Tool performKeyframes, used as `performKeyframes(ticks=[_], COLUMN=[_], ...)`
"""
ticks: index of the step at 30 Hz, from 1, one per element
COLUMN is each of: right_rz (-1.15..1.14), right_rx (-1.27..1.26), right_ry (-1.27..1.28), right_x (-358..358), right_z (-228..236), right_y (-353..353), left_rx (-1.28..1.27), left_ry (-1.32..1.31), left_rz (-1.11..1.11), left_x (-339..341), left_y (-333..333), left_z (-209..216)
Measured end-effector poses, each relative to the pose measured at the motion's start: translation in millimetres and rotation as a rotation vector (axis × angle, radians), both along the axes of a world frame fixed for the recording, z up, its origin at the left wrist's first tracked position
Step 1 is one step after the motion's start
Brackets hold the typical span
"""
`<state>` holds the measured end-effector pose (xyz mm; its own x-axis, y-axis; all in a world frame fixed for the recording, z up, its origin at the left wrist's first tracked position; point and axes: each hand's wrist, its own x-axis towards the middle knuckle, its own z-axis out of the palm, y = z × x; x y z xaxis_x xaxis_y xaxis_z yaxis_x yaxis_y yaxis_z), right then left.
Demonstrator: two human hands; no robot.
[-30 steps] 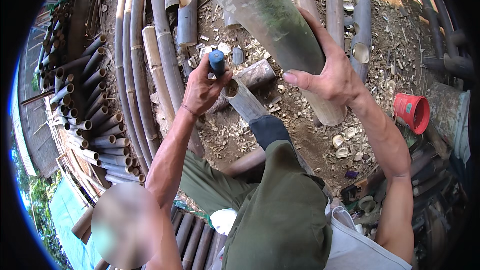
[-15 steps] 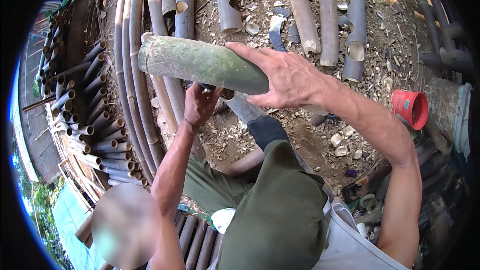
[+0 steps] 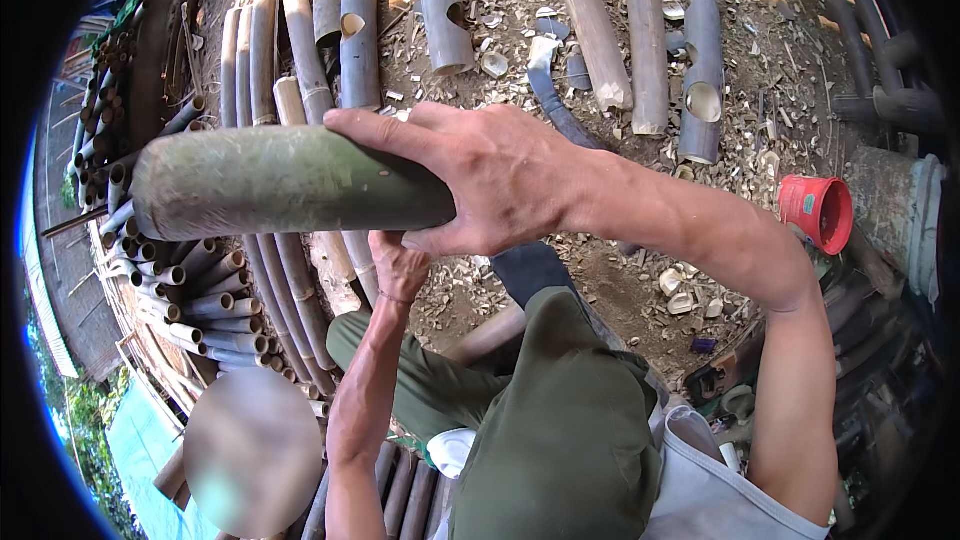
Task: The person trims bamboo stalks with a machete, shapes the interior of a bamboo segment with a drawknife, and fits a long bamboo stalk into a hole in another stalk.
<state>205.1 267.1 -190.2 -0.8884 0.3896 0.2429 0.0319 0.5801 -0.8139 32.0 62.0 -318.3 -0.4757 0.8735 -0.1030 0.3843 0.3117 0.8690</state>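
A thick green bamboo section (image 3: 290, 183) lies nearly level across the upper middle. My right hand (image 3: 490, 175) is closed on its right end, thumb below and forefinger along the top. Just under the bamboo is my left hand (image 3: 398, 265), its fingers curled. The bamboo hides most of those fingers and whatever they hold. Between my legs, in dark green trousers (image 3: 550, 410), a brown pole (image 3: 487, 333) lies low.
Long bamboo poles (image 3: 590, 25) lie on chip-strewn ground ahead, among them a grey bamboo pole with cut holes (image 3: 702, 60). Cut bamboo tubes (image 3: 225, 305) are piled at left. A red bucket (image 3: 800, 212) lies tipped at right, beside a handsaw (image 3: 715, 380).
The green bamboo has swung left and slightly down with my right hand, coming closer to view. It now covers more of my left hand, which has dropped lower.
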Motion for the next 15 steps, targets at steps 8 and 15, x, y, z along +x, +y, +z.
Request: performKeyframes(ticks=[8, 15], right_rz=[-0.118, -0.065], right_rx=[0.017, -0.074], right_ry=[0.181, -0.227], right_x=[22, 47], right_z=[0, -34], right_y=[9, -3], left_rx=[0.097, -0.076], left_ry=[0.603, -0.106], left_rz=[-0.571, -0.525], left_x=[-24, 8], left_y=[59, 51], left_z=[59, 33])
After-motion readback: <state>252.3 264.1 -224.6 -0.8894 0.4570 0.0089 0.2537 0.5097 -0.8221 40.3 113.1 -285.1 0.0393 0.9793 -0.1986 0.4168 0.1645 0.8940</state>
